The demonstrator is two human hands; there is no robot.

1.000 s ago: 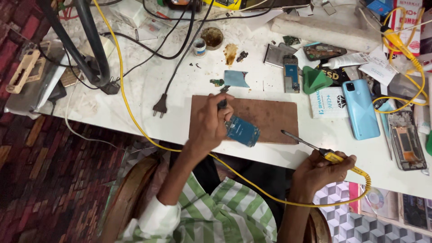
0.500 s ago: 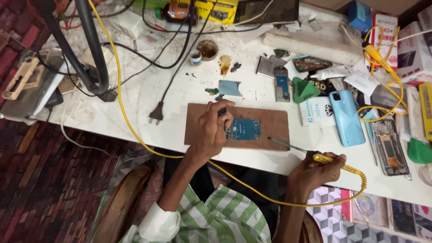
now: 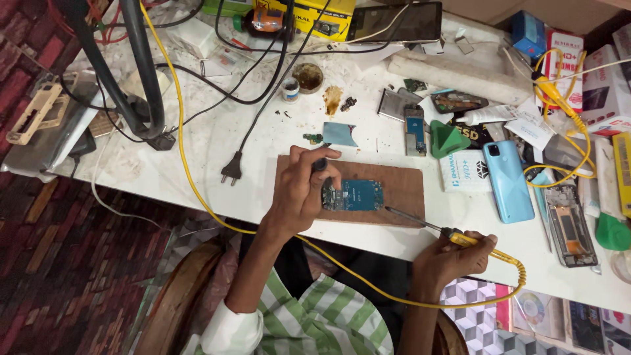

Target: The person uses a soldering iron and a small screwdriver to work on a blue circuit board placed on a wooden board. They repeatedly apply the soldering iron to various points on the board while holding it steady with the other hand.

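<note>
Circuit board [image 3: 358, 195] — a small blue-green one — lies flat on a brown wooden board [image 3: 401, 187] near the front edge of the white counter [image 3: 197, 164]. The left hand [image 3: 303, 190] rests on the circuit board's left end, its grip pinching a small dark tool [image 3: 320, 164] between thumb and fingers, the tool's lower end down at the board's edge. The right hand [image 3: 453, 260] sits off the counter's front edge, its grip pressed together around the yellow handle of a soldering iron [image 3: 427, 227]; the iron's thin metal tip points up and left and ends on the wooden board, just beside the circuit board's right end — whether it touches the circuit board I cannot tell. A yellow cable [image 3: 190, 171] runs from the handle, loops under the right wrist and crosses in front of the person's body up over the counter. Just beyond the wooden board lie a light blue scrap [image 3: 340, 134] and a black plug [image 3: 231, 169]. Farther right, a light blue phone [image 3: 507, 181] lies back-up, with a green triangular pick [image 3: 448, 139] near it.
</note>
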